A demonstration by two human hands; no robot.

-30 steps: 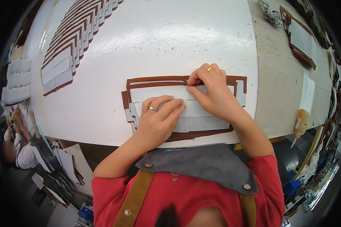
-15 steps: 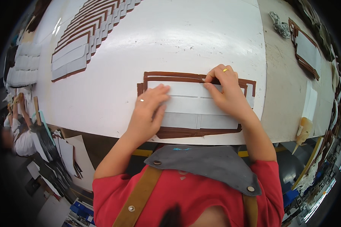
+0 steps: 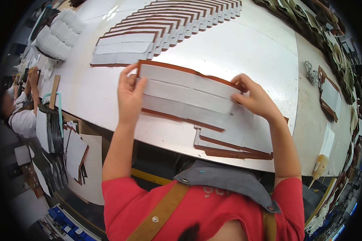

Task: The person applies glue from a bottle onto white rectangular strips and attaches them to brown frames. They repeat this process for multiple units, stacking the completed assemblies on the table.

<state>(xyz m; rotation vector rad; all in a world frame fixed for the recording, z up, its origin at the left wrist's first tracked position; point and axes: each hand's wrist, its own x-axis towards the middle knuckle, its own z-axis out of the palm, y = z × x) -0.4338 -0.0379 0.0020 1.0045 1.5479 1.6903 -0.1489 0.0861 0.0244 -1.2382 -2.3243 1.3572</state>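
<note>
A brown-edged panel with a pale grey-white backing (image 3: 185, 94) is held up off the white table, tilted, between my two hands. My left hand (image 3: 129, 98) grips its left end, with the thumb on the pale face. My right hand (image 3: 255, 96) pinches the upper right corner between thumb and fingers. Below and to the right, a small stack of similar brown-edged panels (image 3: 243, 138) lies near the table's front edge, partly hidden by the raised panel and my right arm. Farther back, a long overlapping row of such panels (image 3: 126, 43) runs toward the upper right.
On the white table (image 3: 269, 52), a white padded bundle (image 3: 64, 35) sits far left. At right are a crumpled grey-and-black piece (image 3: 311, 72), more brown-edged panels (image 3: 330, 94) and a yellowish pointed-tip tool (image 3: 320, 166). Another person (image 3: 25, 120) works at left, near hanging dark strips (image 3: 48, 128).
Both hands have lifted the top panel off the stack and moved it left and away from me. My left hand, formerly resting on its face, now grips its end. The view has shifted.
</note>
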